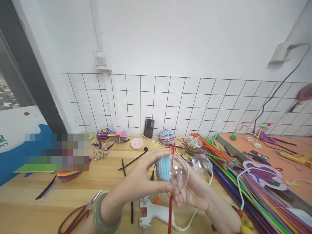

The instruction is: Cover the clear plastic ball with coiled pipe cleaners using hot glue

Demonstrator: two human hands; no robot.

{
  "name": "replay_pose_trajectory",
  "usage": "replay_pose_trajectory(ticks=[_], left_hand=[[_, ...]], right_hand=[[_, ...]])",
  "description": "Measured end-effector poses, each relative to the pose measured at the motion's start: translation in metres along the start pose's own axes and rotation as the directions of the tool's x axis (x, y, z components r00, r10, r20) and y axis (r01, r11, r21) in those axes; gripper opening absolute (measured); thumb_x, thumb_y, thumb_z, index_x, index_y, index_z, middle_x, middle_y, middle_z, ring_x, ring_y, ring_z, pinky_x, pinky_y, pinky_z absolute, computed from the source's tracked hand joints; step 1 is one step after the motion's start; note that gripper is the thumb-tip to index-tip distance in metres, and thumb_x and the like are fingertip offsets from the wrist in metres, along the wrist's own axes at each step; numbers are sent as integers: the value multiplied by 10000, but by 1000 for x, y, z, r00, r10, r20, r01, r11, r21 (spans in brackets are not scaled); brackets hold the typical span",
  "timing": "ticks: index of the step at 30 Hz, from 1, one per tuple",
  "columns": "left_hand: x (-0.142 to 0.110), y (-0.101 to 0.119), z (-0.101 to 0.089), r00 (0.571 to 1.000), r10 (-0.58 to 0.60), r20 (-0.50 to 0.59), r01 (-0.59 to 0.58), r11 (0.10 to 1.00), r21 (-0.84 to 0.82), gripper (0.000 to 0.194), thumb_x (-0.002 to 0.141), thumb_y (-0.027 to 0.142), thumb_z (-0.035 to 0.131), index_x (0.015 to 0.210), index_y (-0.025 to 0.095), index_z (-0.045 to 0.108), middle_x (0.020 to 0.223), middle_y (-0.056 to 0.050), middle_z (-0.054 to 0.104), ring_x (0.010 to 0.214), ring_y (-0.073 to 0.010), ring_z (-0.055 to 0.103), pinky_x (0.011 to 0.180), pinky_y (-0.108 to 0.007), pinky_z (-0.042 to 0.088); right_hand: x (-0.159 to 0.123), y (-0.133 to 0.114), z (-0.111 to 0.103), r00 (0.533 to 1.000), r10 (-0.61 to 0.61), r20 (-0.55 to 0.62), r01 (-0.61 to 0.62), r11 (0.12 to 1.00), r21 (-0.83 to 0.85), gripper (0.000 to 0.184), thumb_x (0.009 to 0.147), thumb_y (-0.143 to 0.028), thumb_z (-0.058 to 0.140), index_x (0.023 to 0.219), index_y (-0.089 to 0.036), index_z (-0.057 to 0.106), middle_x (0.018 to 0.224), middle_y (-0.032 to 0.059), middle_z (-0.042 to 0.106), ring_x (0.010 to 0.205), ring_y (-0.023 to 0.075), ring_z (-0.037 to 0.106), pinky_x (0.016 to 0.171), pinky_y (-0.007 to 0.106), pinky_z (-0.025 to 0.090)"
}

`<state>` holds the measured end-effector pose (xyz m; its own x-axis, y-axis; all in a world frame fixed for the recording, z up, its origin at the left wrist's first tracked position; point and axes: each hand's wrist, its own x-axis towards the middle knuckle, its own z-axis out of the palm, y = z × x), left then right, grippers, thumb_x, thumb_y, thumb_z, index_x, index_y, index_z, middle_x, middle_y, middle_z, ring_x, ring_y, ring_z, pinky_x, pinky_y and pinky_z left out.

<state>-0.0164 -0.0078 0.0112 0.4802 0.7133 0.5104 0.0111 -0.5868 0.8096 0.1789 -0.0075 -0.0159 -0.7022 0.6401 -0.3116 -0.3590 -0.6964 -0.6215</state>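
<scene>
Between my hands is a clear plastic ball (pixel 180 171), its left half covered with rows of light-blue pipe cleaner (pixel 163 168). A red pipe cleaner (pixel 170 213) runs upright across the ball beside the blue rows, and its long end hangs down. My left hand (pixel 140 182) grips the ball from the left, fingers on top and thumb below by the red strand. From the right, my right hand (pixel 193 188) supports the clear half; its fingers show partly through the plastic. Beneath the hands lies a white glue gun (pixel 157 212), partly hidden by the hanging red end.
Red-handled scissors (pixel 78 215) lie at front left. Black pipe cleaners (pixel 133 159) and a pink dish (pixel 136 143) are behind my left hand. A phone (pixel 149 128) leans on the wall beside a decorated ball (pixel 167 136). Coloured pipe cleaners (pixel 243 195) cover the right side.
</scene>
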Motion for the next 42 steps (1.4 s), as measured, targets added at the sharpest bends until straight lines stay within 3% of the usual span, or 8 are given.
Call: replay_pose_trajectory(ticks=[5, 14, 22, 35, 42], left_hand=[[2, 2, 0, 998, 69, -7, -69, 996, 57, 604, 633, 321, 843, 1191, 288, 614, 1291, -107, 608, 1217, -284, 558, 1050, -451, 431], [2, -4, -2, 981, 192, -1, -185, 944, 274, 613, 590, 466, 831, 1141, 282, 637, 1247, -127, 625, 1145, -298, 597, 972, -453, 479], [3, -17, 0, 945, 326, -30, -308, 916, 256, 609, 606, 487, 805, 1149, 299, 605, 1208, -112, 630, 1087, -272, 625, 921, -414, 496], [4, -20, 2, 916, 401, -14, -378, 873, 309, 624, 619, 497, 785, 1176, 317, 568, 1197, -103, 603, 1091, -260, 609, 910, -392, 497], [5, -25, 5, 890, 455, -25, -421, 841, 339, 661, 624, 564, 732, 1209, 316, 548, 1177, -109, 605, 1082, -264, 612, 883, -392, 521]], right_hand=[[3, 3, -6, 998, 55, 17, -55, 998, -4, 954, 885, -751, 64, 662, -65, 690, 611, 182, 729, 435, 199, 695, 400, 256, 562], [4, 5, -8, 996, 71, 58, -69, 997, -25, 960, 844, -805, 153, 606, -45, 689, 581, 162, 718, 405, 171, 681, 353, 204, 534], [3, 9, -5, 998, 59, 22, -59, 998, 11, 963, 847, -805, 178, 590, -35, 697, 549, 149, 709, 361, 161, 656, 323, 205, 520], [5, 10, -3, 998, 56, -24, -57, 998, -16, 977, 838, -815, 186, 580, -28, 705, 521, 132, 702, 330, 143, 634, 297, 188, 500], [5, 4, 0, 996, 82, -40, -84, 996, -34, 1013, 866, -779, 64, 565, -41, 690, 504, 144, 696, 329, 162, 636, 294, 208, 499]])
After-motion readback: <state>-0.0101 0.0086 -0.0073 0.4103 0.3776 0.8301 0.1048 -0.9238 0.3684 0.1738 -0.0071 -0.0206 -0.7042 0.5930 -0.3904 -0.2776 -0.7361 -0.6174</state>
